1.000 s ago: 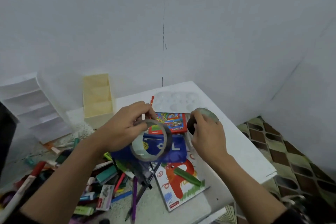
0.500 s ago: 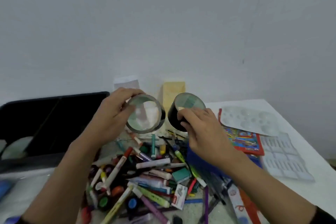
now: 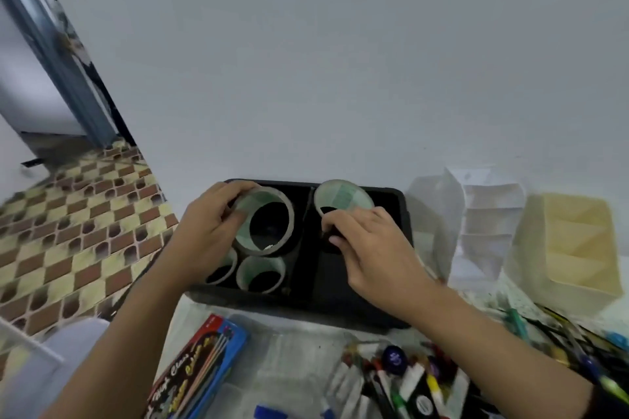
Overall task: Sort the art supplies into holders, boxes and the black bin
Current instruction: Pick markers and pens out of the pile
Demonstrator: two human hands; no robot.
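Seen from above, two hands hold wide rolls of tape over a black bin (image 3: pixel 306 307) at the back of a cluttered surface (image 3: pixel 299 347). The left hand (image 3: pixel 207 228) curls its fingers around one tape roll (image 3: pixel 244 237) above the bin's left compartment, where two more rolls (image 3: pixel 260 264) lie. The right hand (image 3: pixel 374 241) pinches a second tape roll (image 3: pixel 343 197), tilted, over the right compartment. A white holder (image 3: pixel 490 214) and a yellow box (image 3: pixel 575 248) stand to the right. Markers (image 3: pixel 408 381) and a blue pencil box (image 3: pixel 200 367) lie in front.
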